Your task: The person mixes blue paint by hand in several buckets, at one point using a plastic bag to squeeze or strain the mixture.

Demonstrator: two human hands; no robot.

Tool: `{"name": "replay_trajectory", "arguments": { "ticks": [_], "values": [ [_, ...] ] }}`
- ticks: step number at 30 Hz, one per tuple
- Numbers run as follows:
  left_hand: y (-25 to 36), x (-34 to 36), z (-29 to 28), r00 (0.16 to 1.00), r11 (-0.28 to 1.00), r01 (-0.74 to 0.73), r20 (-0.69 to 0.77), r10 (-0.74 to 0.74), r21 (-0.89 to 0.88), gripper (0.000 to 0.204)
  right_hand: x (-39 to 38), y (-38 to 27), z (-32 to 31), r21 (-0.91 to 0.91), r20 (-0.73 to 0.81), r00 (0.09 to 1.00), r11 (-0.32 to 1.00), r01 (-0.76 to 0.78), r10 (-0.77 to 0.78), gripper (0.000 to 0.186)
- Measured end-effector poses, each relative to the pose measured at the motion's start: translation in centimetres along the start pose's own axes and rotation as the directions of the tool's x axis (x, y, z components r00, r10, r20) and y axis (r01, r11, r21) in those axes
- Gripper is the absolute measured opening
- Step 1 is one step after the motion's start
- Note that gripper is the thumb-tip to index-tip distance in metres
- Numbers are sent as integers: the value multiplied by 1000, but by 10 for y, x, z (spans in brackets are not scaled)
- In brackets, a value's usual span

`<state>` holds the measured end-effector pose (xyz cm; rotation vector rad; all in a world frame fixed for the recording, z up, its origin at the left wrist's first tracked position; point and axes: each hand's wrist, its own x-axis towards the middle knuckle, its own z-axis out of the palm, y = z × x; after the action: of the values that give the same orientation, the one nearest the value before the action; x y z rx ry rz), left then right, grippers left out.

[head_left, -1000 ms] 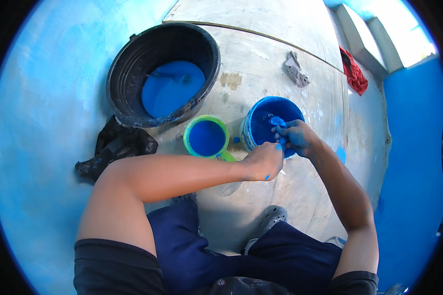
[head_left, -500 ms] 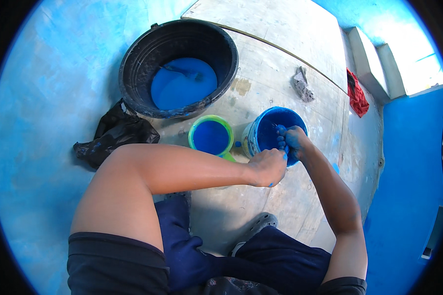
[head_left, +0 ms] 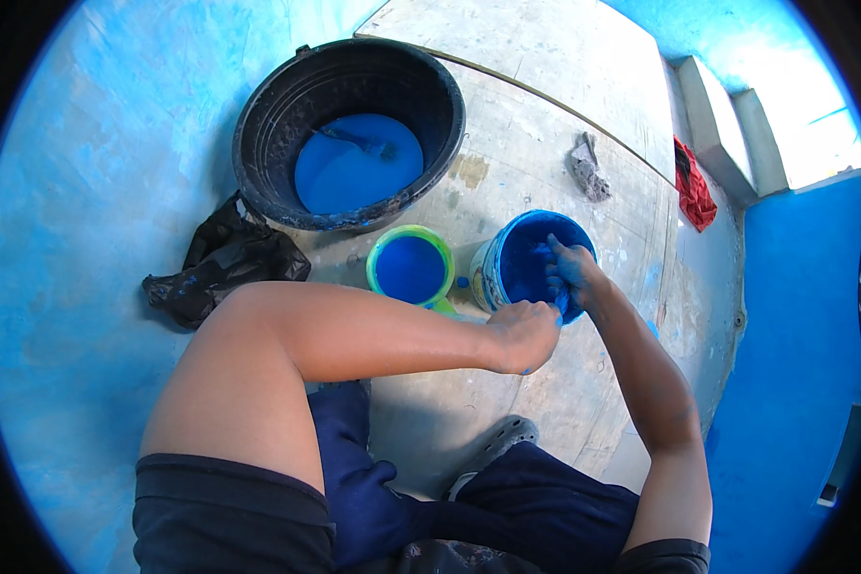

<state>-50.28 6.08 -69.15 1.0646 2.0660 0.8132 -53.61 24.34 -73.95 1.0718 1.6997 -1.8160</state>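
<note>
A bucket (head_left: 488, 275) of deep blue paint stands on the floor in front of me. My left hand (head_left: 526, 337) is closed in a fist at its near rim, blue flecks on the fingers. Just right of it, my right hand (head_left: 576, 272) hangs over the bucket's opening, its fingers coated in blue. Those fingers are curled, with one digit sticking out toward the far side. A small blue-smeared piece (head_left: 562, 301) shows between the two hands; its kind is hidden. Left of the bucket sits a green-rimmed dipper (head_left: 445, 304) holding blue liquid.
A large black tub (head_left: 258, 143) with lighter blue liquid stands at the far left. Near it lies a black plastic bag (head_left: 225, 263). A grey rag (head_left: 588, 167) rests on the paint-spotted floor, and a red cloth (head_left: 695, 187) lies farther right by the wall.
A digit of my right hand has straightened away from its curled fingers. My left hand has shifted slightly nearer to me. The containers stay put.
</note>
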Motion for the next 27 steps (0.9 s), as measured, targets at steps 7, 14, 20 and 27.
{"name": "replay_trajectory", "arguments": {
  "ticks": [7, 14, 20, 27],
  "values": [
    [-1, 0, -3, 1000, 1000, -8, 14, 8, 10, 24, 1, 0, 7, -100, -55, 997, 994, 43, -49, 30],
    [-7, -10, -13, 997, 999, 22, 71, -25, 49, 29, -5, -5, 8, -32, 100, 995, 999, 16, -13, 25],
    [-18, -10, -7, 999, 998, 41, 24, -42, 44, 27, -5, -7, -4, -209, 230, 968, 966, 149, -99, 20],
    [-11, -13, -17, 1000, 998, -9, 23, 8, 59, 28, 9, 1, 1, -357, 71, 968, 900, 251, -241, 18]
  ]
}}
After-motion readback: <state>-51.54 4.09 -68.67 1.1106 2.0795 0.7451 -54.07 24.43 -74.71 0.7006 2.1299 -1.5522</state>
